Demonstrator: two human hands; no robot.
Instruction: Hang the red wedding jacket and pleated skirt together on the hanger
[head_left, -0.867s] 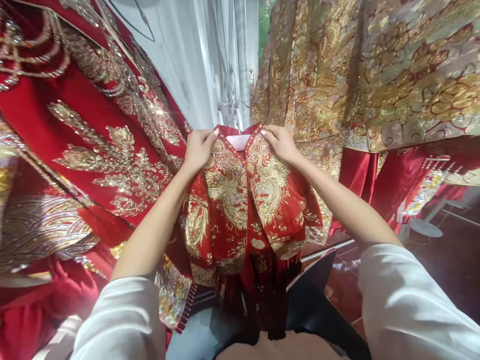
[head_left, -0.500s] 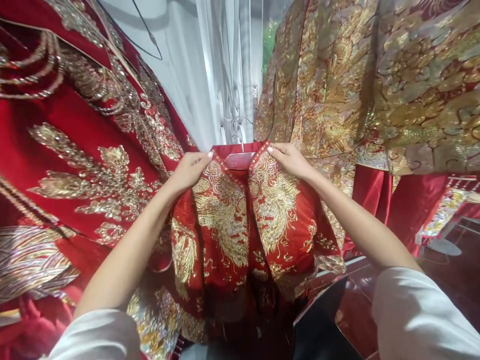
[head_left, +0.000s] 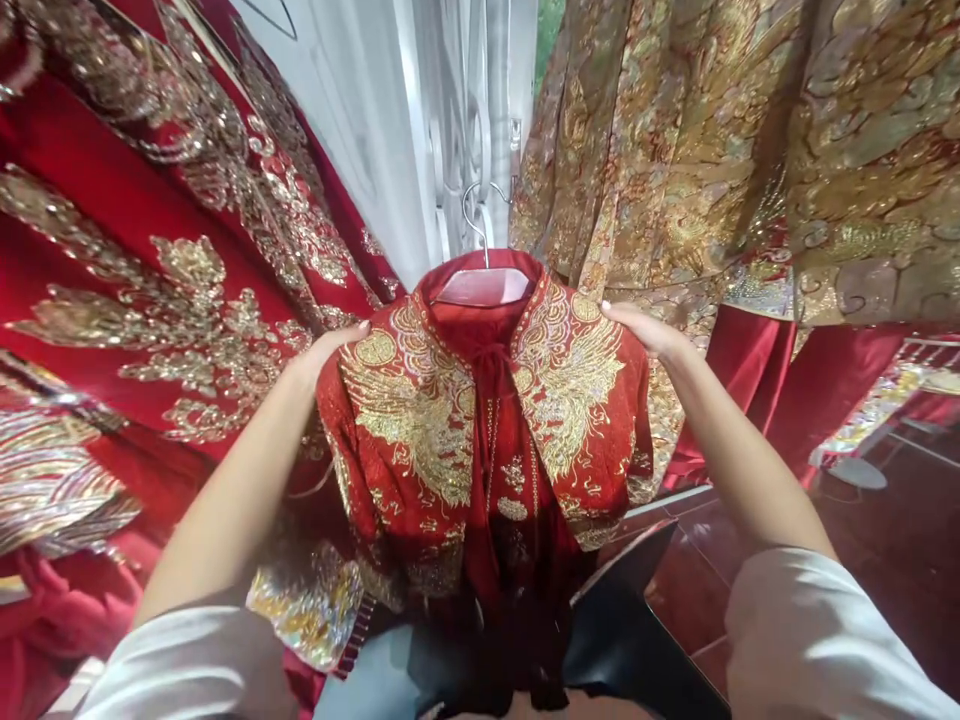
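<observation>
Left hand (head_left: 330, 345), right hand (head_left: 645, 330) hold one jacket (head_left: 480, 420).

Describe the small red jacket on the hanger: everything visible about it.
The small red jacket hangs on a pink hanger with a metal hook. It looks like satin, heavily embroidered in gold with phoenix-like motifs on both front panels, which hang slightly apart over a red tie. The left hand and right hand rest on its shoulders. Larger embroidered garments flank it.

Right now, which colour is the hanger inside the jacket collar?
Pink, with a metal hook; the hanger shows best in the head view.
</observation>
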